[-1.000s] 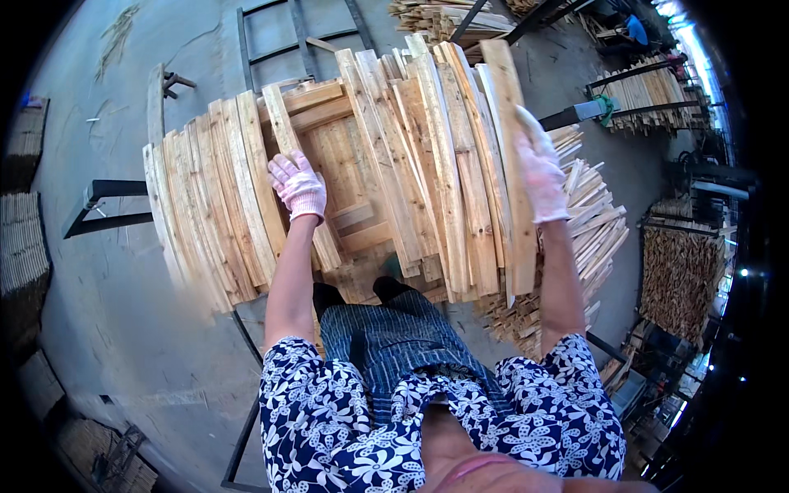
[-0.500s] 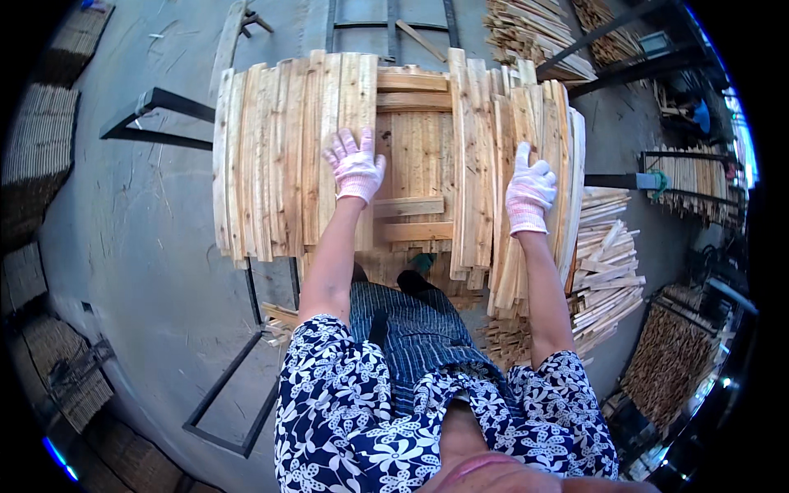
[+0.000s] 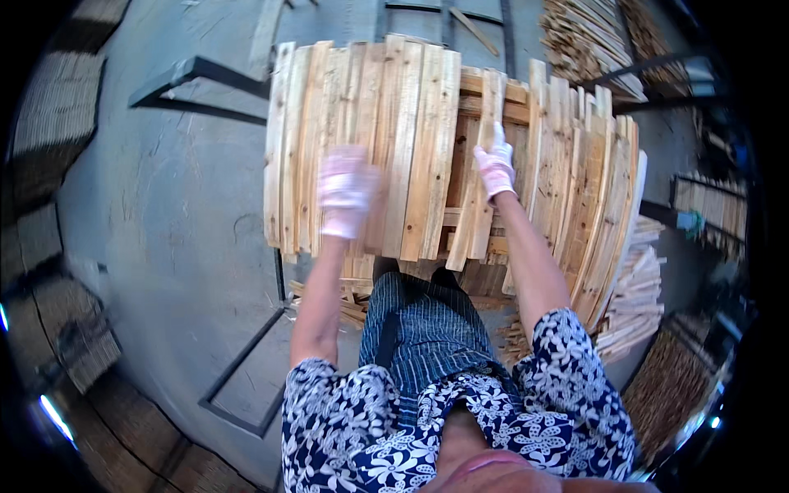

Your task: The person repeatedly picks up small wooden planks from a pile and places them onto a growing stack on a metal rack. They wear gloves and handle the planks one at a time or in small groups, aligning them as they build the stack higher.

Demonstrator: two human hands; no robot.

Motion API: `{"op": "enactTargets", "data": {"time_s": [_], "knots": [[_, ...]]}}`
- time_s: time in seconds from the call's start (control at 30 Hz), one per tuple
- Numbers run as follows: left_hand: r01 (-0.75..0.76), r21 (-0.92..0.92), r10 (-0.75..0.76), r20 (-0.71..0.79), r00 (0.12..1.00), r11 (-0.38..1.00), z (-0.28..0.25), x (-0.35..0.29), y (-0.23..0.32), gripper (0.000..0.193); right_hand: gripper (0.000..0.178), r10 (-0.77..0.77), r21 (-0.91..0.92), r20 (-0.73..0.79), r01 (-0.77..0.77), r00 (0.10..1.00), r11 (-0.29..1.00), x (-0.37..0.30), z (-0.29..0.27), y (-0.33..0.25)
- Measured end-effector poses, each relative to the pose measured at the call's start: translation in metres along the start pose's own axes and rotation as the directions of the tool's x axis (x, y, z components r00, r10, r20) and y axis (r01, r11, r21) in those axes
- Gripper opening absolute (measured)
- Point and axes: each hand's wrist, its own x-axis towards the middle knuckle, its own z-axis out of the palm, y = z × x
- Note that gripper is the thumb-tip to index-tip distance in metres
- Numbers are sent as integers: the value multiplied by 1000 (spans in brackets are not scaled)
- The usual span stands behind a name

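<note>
My right hand, in a pale work glove, grips a narrow wooden slat by its right edge. This slat lies slightly tilted over the gap between two groups of slats. Crosspieces show in the gap. Left of it, a row of upright slats lies side by side. My left hand, gloved too, is over that row, smeared by motion; its fingers cannot be made out. On the right are more slats, overlapping unevenly.
Dark metal bars jut out left of the slats, with another frame low on the left. Loose wood strips are heaped at the right, and another pile lies at the far right. Stacked bundles stand along the left.
My right hand has moved left from the right-hand pile, bringing a slat over the gap. My left hand has shifted left along the row. The whole view has swung leftward.
</note>
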Motion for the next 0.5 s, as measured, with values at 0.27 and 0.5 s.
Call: {"op": "enactTargets", "data": {"time_s": [0.27,0.5], "knots": [[721,34,-721,88,687,692,-74,-50,-114,72,76,157,-110,144,-142,977,984,-5,4,-32],[562,361,-619,57,784,745,-75,-39,-31,71,62,-164,-320,251,241,954,916,-14,-102,-6]]}}
